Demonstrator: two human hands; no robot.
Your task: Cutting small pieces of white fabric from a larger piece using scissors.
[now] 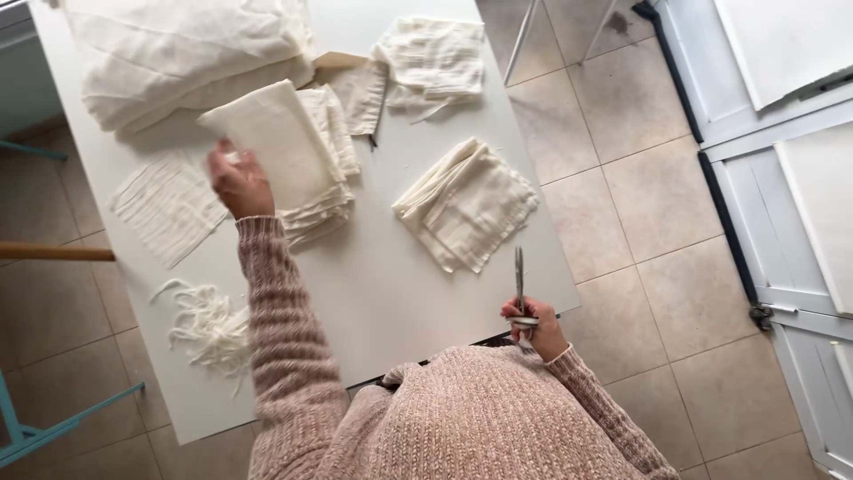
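Head view shows several cut squares already stacked on the white table (373, 284), the left hand (238, 182) pinching the top cream cloth square (275, 133) of a stack, right hand (536, 327) closed around scissors (520, 289) at the table's near edge, a large folded cloth pile (178, 53) uncut.

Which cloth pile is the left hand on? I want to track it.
The middle stack of folded cloth, where the left hand holds the top piece. The other piles lie untouched; the right hand holds scissors.

White table (418, 293) seen from above, beige tiled floor (622, 196) to its right and left, white panelled doors (782, 178) along the right edge, blue metal frame (35, 427) at the lower left corner, wooden bar (53, 252) at the left edge, soft daylight
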